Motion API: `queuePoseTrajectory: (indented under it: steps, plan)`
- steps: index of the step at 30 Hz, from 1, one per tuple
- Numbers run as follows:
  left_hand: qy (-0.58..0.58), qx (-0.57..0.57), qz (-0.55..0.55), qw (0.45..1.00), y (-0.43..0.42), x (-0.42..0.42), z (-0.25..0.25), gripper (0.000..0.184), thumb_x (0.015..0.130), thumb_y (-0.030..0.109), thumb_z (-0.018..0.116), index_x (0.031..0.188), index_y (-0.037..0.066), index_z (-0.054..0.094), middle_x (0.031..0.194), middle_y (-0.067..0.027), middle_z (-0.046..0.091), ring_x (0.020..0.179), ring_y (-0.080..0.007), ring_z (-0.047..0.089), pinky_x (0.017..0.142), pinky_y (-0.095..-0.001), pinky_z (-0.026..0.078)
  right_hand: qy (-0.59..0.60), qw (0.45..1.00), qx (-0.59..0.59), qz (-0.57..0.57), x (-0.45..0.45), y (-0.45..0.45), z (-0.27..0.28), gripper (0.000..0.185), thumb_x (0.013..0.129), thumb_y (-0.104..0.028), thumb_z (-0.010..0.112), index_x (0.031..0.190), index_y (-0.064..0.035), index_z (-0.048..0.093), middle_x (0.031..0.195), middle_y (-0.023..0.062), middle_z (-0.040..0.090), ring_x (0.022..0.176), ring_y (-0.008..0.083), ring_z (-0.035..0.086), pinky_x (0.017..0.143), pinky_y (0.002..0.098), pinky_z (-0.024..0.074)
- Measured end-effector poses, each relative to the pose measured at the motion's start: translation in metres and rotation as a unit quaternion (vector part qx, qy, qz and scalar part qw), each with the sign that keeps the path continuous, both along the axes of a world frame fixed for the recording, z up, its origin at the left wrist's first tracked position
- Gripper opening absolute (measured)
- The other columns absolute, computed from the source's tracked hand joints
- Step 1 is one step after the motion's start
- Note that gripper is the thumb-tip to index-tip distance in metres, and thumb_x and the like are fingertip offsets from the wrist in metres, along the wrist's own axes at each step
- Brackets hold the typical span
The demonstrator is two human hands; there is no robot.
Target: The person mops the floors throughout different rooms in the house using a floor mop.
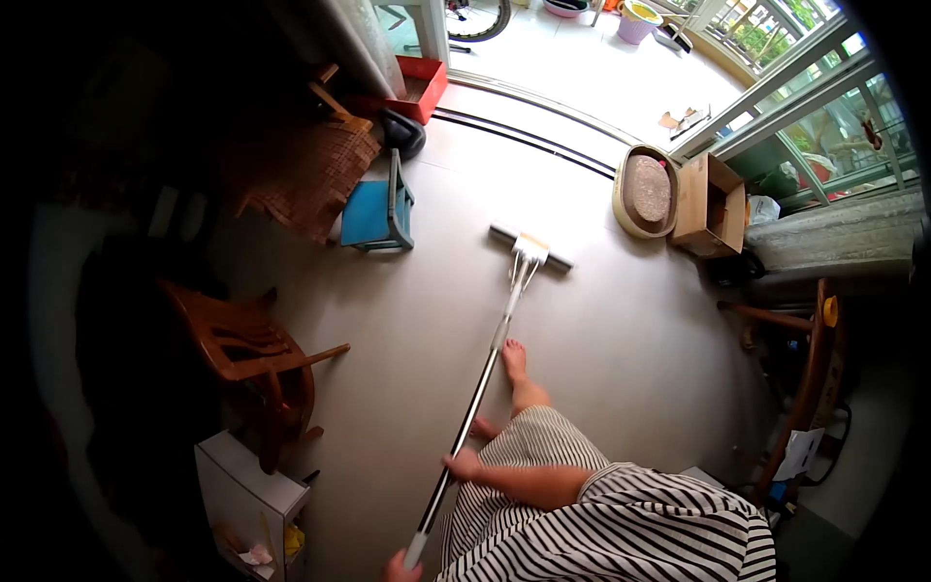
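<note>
A long-handled sponge mop (476, 398) slants across the floor, its wide head (530, 248) lying flat on the tiles ahead of my bare feet. My right hand (465, 464) is wrapped round the dark middle part of the pole. At the lower edge of the view, my left hand (401, 568) is closed at the pale grip on the pole's upper end, partly cut off by the frame.
Left stand a blue-seated small chair (367, 213), a wooden chair (254, 344) and a white cabinet (254, 470). An oval basin (621, 207) and cardboard box (706, 209) sit right, near the door track (524, 143). A red tray (434, 95) lies beyond; wooden furniture (813, 373) stands far right.
</note>
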State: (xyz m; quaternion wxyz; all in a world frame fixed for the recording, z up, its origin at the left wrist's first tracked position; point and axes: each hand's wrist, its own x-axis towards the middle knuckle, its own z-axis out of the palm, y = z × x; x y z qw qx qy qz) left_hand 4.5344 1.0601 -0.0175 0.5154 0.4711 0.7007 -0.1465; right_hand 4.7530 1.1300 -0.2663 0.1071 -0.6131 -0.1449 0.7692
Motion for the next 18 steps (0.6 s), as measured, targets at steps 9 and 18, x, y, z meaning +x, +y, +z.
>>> queuePoseTrajectory:
  steps: [9,18]
  plan:
    - [-0.118,0.148,-0.130,0.973,0.151,0.274,-0.151,0.038,0.075,0.028,0.062,0.099,0.001,0.050,0.086,-0.0225,0.060,0.079,-0.0380,0.059,0.067,-0.0436,0.046,-0.271,0.958,0.088,-0.038,0.305,0.184,-0.080,0.038,0.072,-0.030,0.053,0.058,0.0048,0.056,0.054,0.0171,0.057,0.042,0.0239,0.056,0.040,0.0337,0.0451]
    - [-0.118,0.035,-0.144,0.982,0.014,0.121,-0.131,0.042,0.076,0.026,0.060,0.110,0.006,0.044,0.093,-0.0245,0.059,0.084,-0.0404,0.058,0.070,-0.0448,0.046,-0.356,0.900,0.201,-0.147,0.119,0.006,-0.160,0.033,0.075,-0.025,0.051,0.093,0.0027,0.056,0.089,0.0253,0.058,0.088,0.0329,0.057,0.075,0.0423,0.0437]
